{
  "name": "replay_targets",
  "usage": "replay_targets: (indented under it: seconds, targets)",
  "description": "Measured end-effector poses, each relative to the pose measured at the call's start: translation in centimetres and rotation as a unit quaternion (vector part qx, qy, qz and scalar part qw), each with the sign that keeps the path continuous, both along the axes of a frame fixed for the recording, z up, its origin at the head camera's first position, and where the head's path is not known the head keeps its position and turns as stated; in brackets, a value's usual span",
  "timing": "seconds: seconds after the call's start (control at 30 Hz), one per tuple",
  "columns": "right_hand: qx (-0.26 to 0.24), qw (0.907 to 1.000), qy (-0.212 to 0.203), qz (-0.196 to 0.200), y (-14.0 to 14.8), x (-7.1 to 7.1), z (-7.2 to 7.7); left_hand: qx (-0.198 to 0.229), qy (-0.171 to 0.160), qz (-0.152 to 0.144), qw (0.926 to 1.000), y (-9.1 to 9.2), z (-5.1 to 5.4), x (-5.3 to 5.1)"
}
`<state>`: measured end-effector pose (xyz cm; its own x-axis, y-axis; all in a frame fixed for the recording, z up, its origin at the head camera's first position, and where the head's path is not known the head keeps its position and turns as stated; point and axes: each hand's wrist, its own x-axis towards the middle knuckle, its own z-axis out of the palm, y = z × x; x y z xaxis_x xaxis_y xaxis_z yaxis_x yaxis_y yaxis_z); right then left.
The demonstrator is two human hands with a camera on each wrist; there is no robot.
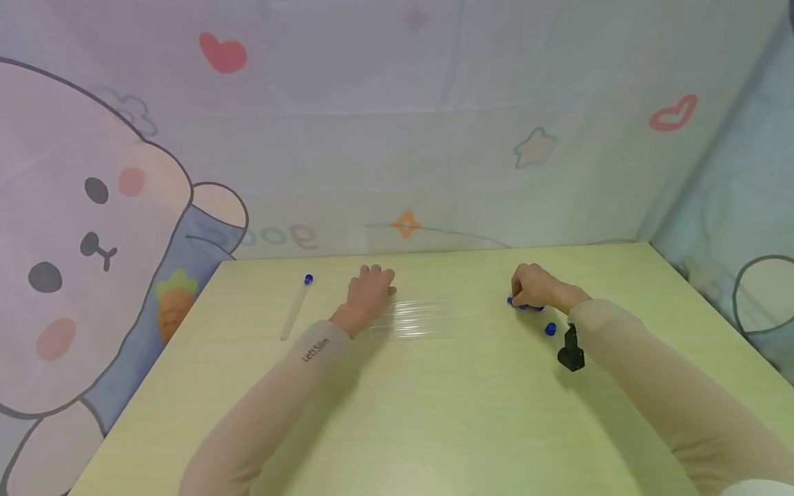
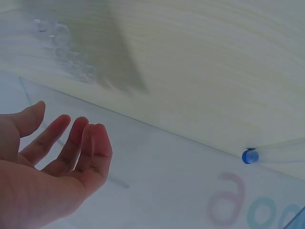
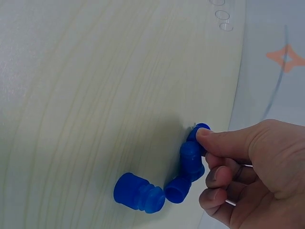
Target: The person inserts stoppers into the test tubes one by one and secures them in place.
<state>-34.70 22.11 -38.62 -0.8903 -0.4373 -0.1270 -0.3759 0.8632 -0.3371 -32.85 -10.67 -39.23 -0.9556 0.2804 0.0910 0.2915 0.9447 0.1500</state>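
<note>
My right hand (image 1: 535, 286) is at a small group of blue stoppers on the table. In the right wrist view, its thumb and index finger pinch the farthest blue stopper (image 3: 202, 127), while other stoppers (image 3: 191, 157) lie against one another beside the curled fingers. Apart from these lies a single ribbed stopper (image 3: 131, 191). My left hand (image 1: 369, 295) hovers by the left end of several clear tubes (image 1: 418, 319) laid side by side. Its fingers are loosely bent and hold nothing in the left wrist view. The open ends of the tubes (image 2: 62, 43) show there.
To the left lies one clear tube (image 1: 294, 311) with a blue stopper (image 1: 308, 279) in its far end. A printed cloth (image 1: 372, 138) hangs behind the pale wooden table (image 1: 434, 413). A black device (image 1: 571, 353) sits by the right wrist.
</note>
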Motion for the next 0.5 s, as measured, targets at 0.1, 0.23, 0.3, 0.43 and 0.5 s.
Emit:
replay_targets:
  seconds: [0.1, 0.23, 0.3, 0.43, 0.5]
  targets:
    - [0.003, 1.0000, -0.001, -0.001, 0.0, -0.1, -0.1, 0.003, 0.001, -0.010, 0.9999, 0.6, -0.2, 0.0]
    - [0.006, 1.0000, 0.001, 0.002, 0.0, -0.1, -0.1, 0.007, -0.001, -0.031, 0.9995, 1.2, -0.4, 0.0]
    - [0.005, 1.0000, 0.004, 0.004, 0.0, -0.2, 0.0, 0.007, -0.003, -0.047, 0.9989, 1.5, -0.4, 0.0]
    - [0.003, 1.0000, 0.005, 0.005, 0.1, -0.1, 0.0, -0.001, -0.011, -0.075, 0.9971, 2.1, -0.5, 0.0]
    - [0.003, 1.0000, 0.007, 0.004, 0.1, -0.1, -0.1, -0.003, -0.018, -0.086, 0.9962, 2.3, -0.5, 0.0]
